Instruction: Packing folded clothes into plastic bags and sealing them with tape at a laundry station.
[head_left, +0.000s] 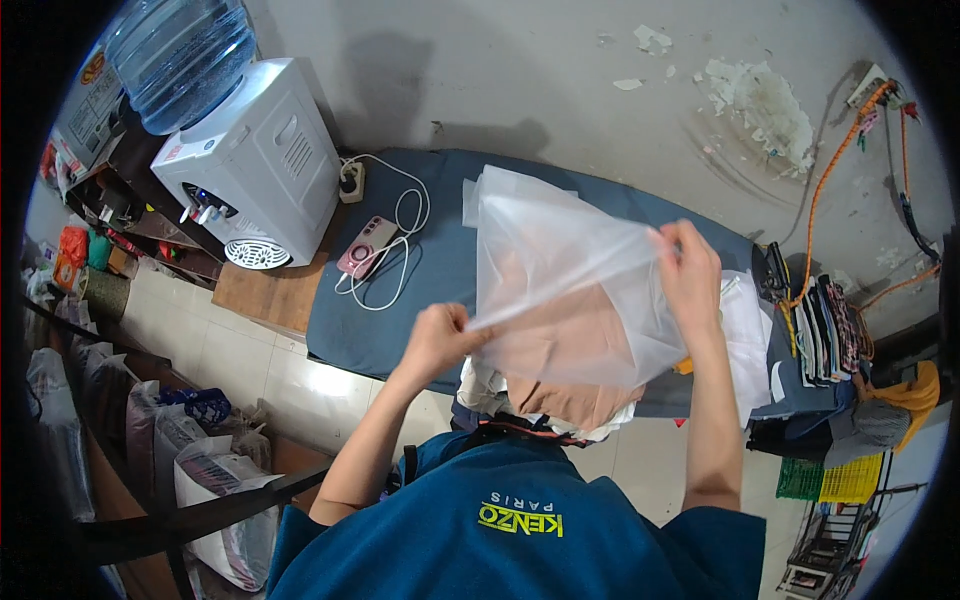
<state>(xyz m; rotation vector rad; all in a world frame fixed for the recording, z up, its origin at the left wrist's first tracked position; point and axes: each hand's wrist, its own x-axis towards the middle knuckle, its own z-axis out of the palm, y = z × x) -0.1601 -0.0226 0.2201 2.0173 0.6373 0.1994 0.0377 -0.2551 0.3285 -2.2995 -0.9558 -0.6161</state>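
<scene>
A translucent plastic bag (555, 225) is stretched between my two hands above a padded, blue-grey covered table. My left hand (442, 337) pinches its near left edge. Up at the far right corner, my right hand (686, 274) grips the same bag. Through the film I can see tan cloth (577, 397), whose near end comes out below the bag. Beneath that cloth lies a stack of folded garments (480, 394), white and dark, at the table's near edge against my body. Whether any cloth is inside the bag or only under it, I cannot tell.
A phone (367, 247) with a white cable lies on the blue-grey table cover (442, 247), beside a water dispenser (262, 157). To the right are white cloth (746, 337), an iron (772, 274) with an orange cord, and folded clothes (825, 330). Bagged goods (225, 495) stand at lower left.
</scene>
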